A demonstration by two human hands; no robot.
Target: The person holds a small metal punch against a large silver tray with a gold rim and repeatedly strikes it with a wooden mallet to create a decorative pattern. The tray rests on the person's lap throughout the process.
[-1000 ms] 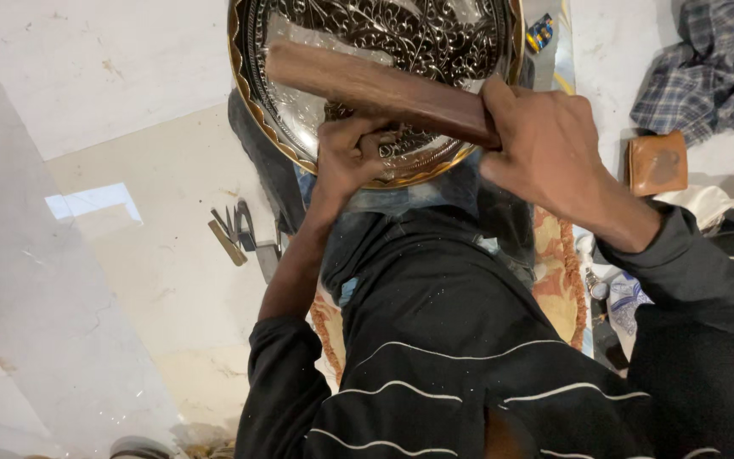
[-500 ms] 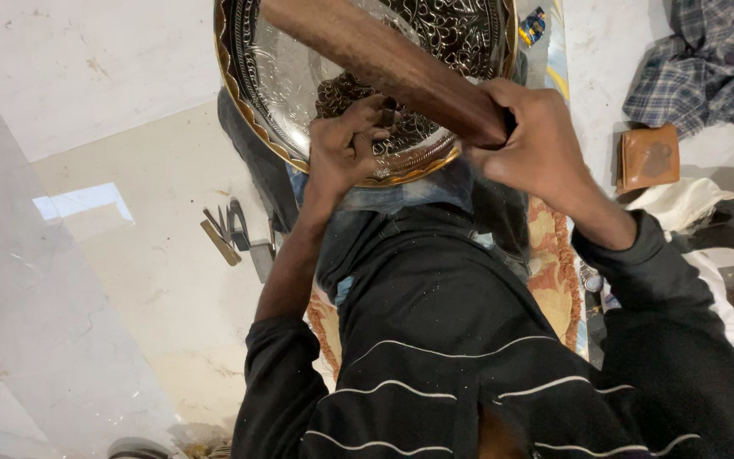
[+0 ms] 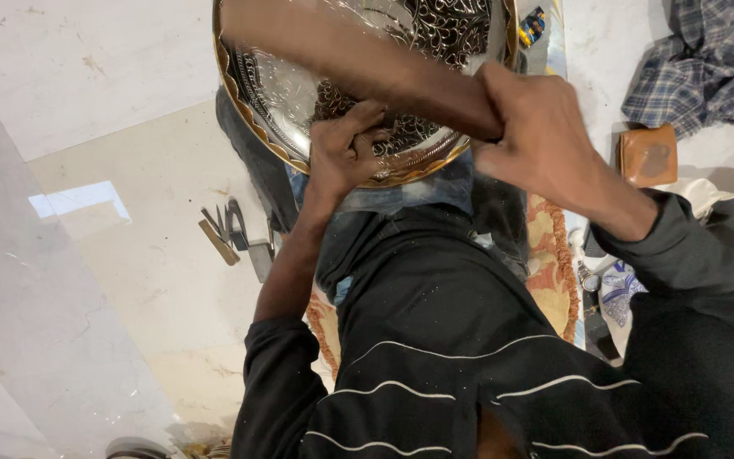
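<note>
Since half a second ago, right hand (image 3: 545,149) swings the wooden mallet (image 3: 358,64) lower across the tray (image 3: 282,93); fingers closed around it. Left hand (image 3: 346,153) fingers pinch a small tool on the tray.

small colourful packet (image 3: 535,24), beside tray rim (image 3: 510,51)

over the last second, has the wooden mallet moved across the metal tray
Yes. The wooden mallet, in the right hand, swung up toward the metal tray top rim.
</note>
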